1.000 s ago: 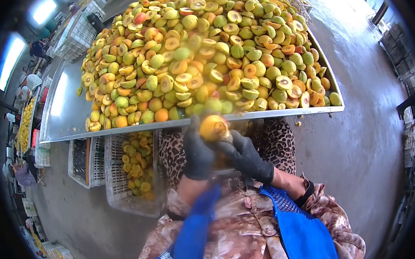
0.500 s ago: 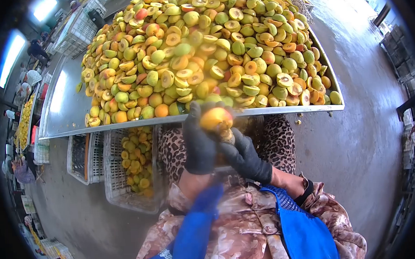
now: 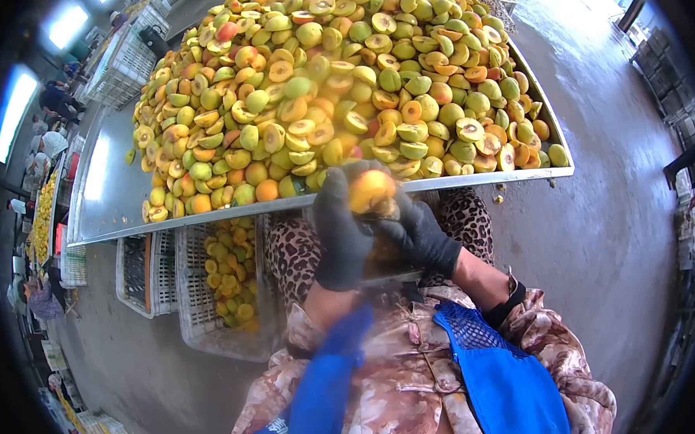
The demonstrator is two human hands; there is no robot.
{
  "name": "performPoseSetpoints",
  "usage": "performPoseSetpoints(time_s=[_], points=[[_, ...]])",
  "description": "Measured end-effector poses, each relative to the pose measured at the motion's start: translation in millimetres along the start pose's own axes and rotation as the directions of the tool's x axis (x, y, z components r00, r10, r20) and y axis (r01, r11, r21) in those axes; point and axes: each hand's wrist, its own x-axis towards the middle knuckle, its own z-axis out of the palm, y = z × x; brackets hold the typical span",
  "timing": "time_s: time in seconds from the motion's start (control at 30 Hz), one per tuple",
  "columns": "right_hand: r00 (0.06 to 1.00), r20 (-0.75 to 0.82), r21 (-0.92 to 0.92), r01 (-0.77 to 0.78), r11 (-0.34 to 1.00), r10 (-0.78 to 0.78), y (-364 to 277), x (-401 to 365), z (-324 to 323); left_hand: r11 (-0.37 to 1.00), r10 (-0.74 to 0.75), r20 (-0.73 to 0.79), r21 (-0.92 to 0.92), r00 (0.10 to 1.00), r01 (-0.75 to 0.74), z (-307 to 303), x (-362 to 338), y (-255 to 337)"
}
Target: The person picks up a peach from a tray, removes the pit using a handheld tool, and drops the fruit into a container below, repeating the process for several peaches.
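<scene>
In the middle of the head view, my left hand (image 3: pixel 340 229), in a dark glove, is closed around a yellow-orange peach (image 3: pixel 372 191) just in front of the table's near edge. My right hand (image 3: pixel 422 237), gloved too, presses up against the lower side of that fruit with its fingers bent. Something small and brownish sits between the fruit and the right fingers; blur hides what it is. Beyond both hands rises a large heap of halved peaches (image 3: pixel 304 102), yellow, green and orange, many with cut faces showing.
The metal table (image 3: pixel 102 189) has a raised rim along its near edge. Below it on the left stand a white crate (image 3: pixel 200 301) with peach pieces and another crate (image 3: pixel 160 275). Other people work along the far left. Wet grey floor (image 3: pixel 594 191) lies to the right.
The peach has moved slightly right and up, and its lower part is now more covered by my right hand. Both hands have come closer together. The camera view has shifted a little.
</scene>
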Motion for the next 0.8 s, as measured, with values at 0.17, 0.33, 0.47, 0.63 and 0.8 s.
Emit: performPoseSetpoints(time_s=[0.17,0.33,0.47,0.63,0.8], points=[[1.000,-0.022,0.349,-0.006,0.937,0.015,-8,-5,17,0.962,0.164,0.038,0.216,0.986,-0.168,-9,1,-8],[1.000,-0.003,0.183,-0.011,0.983,0.012,10,-19,12,0.847,0.120,0.021,0.520,0.993,-0.113,8,-9,5],[0.997,-0.052,0.243,0.075,0.967,-0.065,11,-16,18,0.926,0.086,-0.014,0.369,0.996,-0.074,3,-9,-6],[0.971,0.070,0.637,-0.221,0.739,0.230,-43,-20,22,0.920,0.105,-0.049,0.383,0.993,-0.079,6,-10,10],[0.984,-0.122,0.251,0.160,0.955,-0.133,-34,-11,15,0.934,0.128,0.063,0.327,0.990,-0.142,20,-16,26]])
